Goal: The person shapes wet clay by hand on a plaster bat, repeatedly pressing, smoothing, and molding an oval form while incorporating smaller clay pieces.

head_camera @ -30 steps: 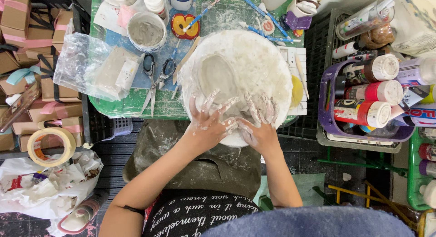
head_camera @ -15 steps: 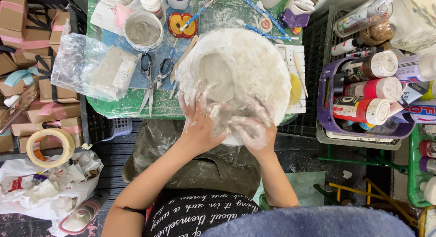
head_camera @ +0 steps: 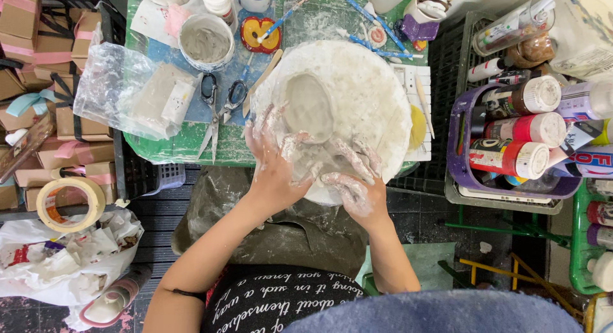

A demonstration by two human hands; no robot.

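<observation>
A round white board (head_camera: 373, 90) smeared with wet clay lies on the table's near edge. An oval lump of grey clay (head_camera: 308, 107) sits on it, left of centre. My left hand (head_camera: 276, 162), coated in clay, rests on the board with its fingers spread beside and just below the lump. My right hand (head_camera: 353, 183), also clay-covered, lies on the board's near edge with its fingers curled on a smear of clay (head_camera: 319, 160) between the two hands. Neither hand grips anything.
Scissors (head_camera: 211, 113) and a plastic bag of clay (head_camera: 137, 93) lie left of the board, a cup of grey slip (head_camera: 205, 39) behind them. A purple basket of paint bottles (head_camera: 511, 148) stands at right. Boxes and a tape roll (head_camera: 70, 202) are at left.
Both hands have slid up from the board's near rim toward the clay lump. The left hand's fingers have spread wider and the right hand's have curled.
</observation>
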